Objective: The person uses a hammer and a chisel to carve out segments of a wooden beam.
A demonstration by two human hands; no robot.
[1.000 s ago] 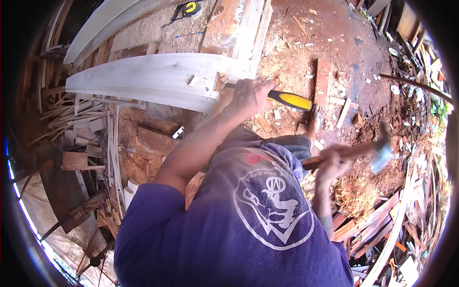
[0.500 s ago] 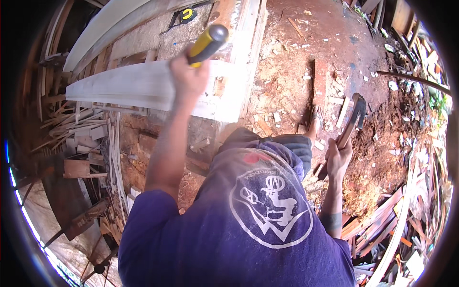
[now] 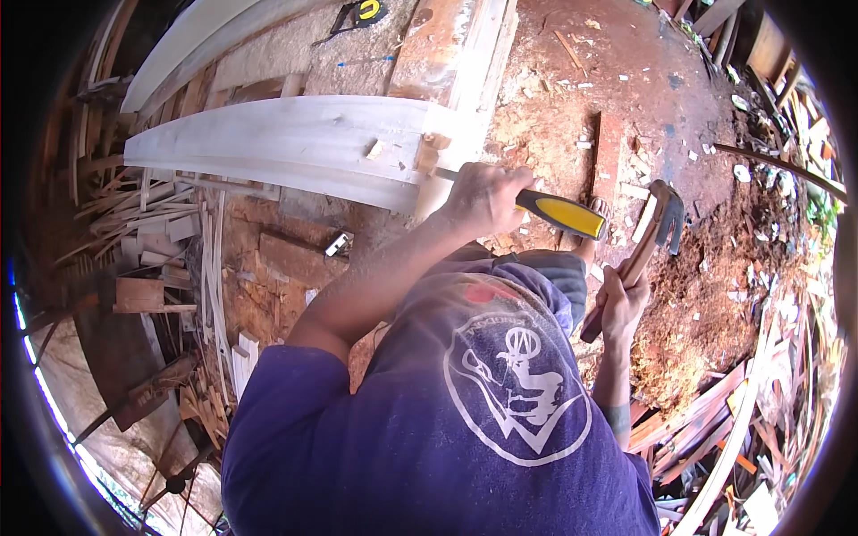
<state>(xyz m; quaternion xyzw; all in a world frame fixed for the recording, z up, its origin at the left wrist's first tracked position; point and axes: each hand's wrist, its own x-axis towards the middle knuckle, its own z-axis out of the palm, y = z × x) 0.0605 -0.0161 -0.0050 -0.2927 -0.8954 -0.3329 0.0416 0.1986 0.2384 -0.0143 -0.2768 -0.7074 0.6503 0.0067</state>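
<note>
My left hand [image 3: 483,201] is closed around a chisel [image 3: 567,214] with a yellow and black handle. The chisel lies nearly level, its blade pointing left at the end of a pale wooden plank [image 3: 286,138], by a brownish notch [image 3: 433,147]. Whether the blade tip touches the wood I cannot tell. Lower on the right, my right hand [image 3: 623,304] grips the wooden handle of a claw hammer [image 3: 643,246]. Its dark head points up and away, apart from the chisel's butt. A loose wood chip [image 3: 375,149] rests on the plank.
A black and yellow tape measure [image 3: 368,11] lies on the board surface beyond the plank. Wood chips and a reddish board [image 3: 607,161] lie on the dirt floor. Scrap wood [image 3: 165,241] is piled at left, with more strips [image 3: 688,420] at lower right.
My left hand has come down and to the right; the chisel has swung from pointing its butt upward to lying level at the plank's end. The hammer has shifted slightly.
</note>
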